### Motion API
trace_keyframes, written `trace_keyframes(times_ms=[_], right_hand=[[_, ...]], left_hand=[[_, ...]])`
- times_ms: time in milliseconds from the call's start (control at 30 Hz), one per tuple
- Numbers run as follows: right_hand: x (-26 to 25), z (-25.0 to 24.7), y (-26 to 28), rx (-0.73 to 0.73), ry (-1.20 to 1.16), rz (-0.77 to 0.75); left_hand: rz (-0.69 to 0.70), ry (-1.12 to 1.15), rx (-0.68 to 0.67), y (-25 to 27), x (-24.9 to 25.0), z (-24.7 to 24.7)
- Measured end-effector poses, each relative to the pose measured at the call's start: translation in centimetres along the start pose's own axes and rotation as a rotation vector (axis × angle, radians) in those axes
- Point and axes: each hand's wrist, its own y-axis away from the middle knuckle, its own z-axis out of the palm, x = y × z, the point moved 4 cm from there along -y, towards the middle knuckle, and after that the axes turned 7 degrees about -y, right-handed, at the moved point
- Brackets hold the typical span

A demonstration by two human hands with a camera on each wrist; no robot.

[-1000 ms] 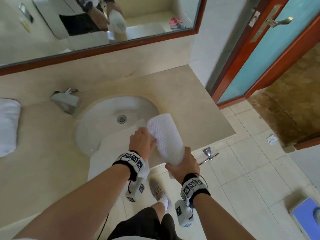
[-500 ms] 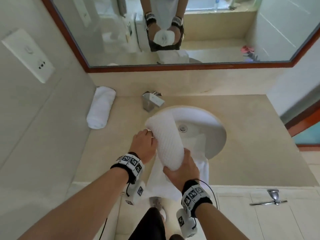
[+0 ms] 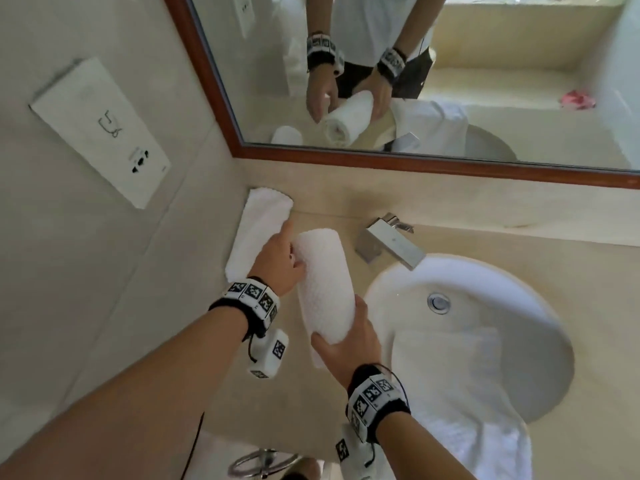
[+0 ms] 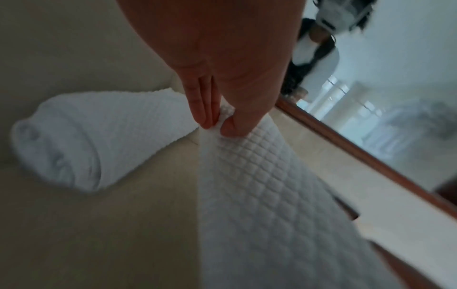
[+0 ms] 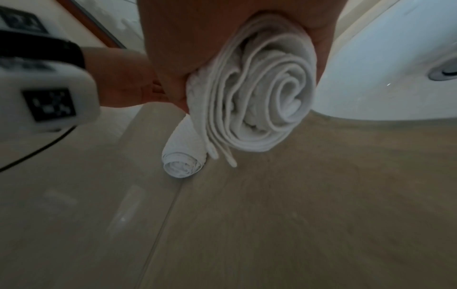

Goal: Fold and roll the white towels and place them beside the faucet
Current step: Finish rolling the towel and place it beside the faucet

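A rolled white waffle towel [image 3: 323, 285] is held above the counter between both hands, left of the chrome faucet [image 3: 388, 245]. My left hand [image 3: 277, 261] pinches its far end [image 4: 222, 125] between fingers and thumb. My right hand [image 3: 346, 348] grips the near end, whose spiral [image 5: 262, 91] shows in the right wrist view. A second rolled white towel [image 3: 258, 233] lies on the counter against the left wall, also seen as a roll [image 4: 74, 140] in the left wrist view and small [image 5: 183, 154] in the right wrist view.
An unfolded white towel [image 3: 460, 393] drapes from the white sink basin [image 3: 519, 299] over the counter's front edge. A wood-framed mirror [image 3: 450, 81] runs along the back wall. A white socket plate [image 3: 100, 129] sits on the left wall. Beige counter [image 3: 571, 258] spreads right of the sink.
Both hands have carried the rolled towel left and back, from over the sink to between the faucet and the towel by the wall. The head view has turned left.
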Motion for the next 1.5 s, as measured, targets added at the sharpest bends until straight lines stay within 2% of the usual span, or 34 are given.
trace_keyframes(times_ms=[67, 133, 267, 400, 467, 767, 833, 900, 1000, 1067, 1133, 1200, 1333, 1500], right_hand=[[-1.0, 0.7, -2.0, 0.016, -0.010, 0.017], [-1.9, 1.5, -3.9, 0.018, -0.033, 0.032], [-2.7, 3.5, -7.2, -0.002, -0.077, 0.072], [-3.1, 5.6, -10.1, -0.036, -0.141, 0.092], [-3.1, 6.2, -11.2, -0.058, -0.166, 0.099], [-3.4, 8.7, -14.7, -0.115, -0.221, 0.028], [-3.4, 9.0, -14.7, -0.136, -0.199, 0.032], [-3.7, 9.2, -15.0, -0.157, -0.118, 0.004], [-4.5, 9.5, -15.3, -0.216, -0.004, -0.071], [-4.9, 9.3, -15.4, -0.246, 0.021, -0.106], [-4.7, 8.8, -15.6, -0.251, -0.017, -0.117], [-4.4, 8.3, -15.7, -0.233, -0.063, -0.138], [-4.5, 8.6, -16.5, -0.260, -0.055, -0.144], [-5.3, 9.8, -17.4, -0.288, 0.017, -0.190]], left_hand=[[0.139, -0.129, -0.099, -2.7, -0.5, 0.0], [0.184, -0.138, -0.165, -5.1, -0.9, 0.2], [0.103, -0.039, -0.267, -9.3, -1.1, 1.4], [0.010, -0.225, -0.487, -11.8, -1.8, 3.9], [0.018, -0.279, -0.530, -12.5, -2.3, 4.7], [0.060, -0.300, -0.479, -16.6, -3.2, 4.6], [0.058, -0.356, -0.477, -17.0, -3.7, 4.4], [0.075, -0.497, -0.410, -17.0, -3.8, 3.8], [0.202, -0.786, -0.213, -16.3, -2.4, 2.5], [0.345, -0.871, -0.161, -15.9, -1.3, 2.6], [0.532, -0.852, -0.201, -15.4, -0.7, 3.7], [0.630, -0.807, -0.251, -14.9, -0.6, 4.9], [0.604, -0.816, -0.190, -15.0, -2.0, 5.5], [0.630, -0.911, -0.268, -16.1, -3.5, 4.6]])
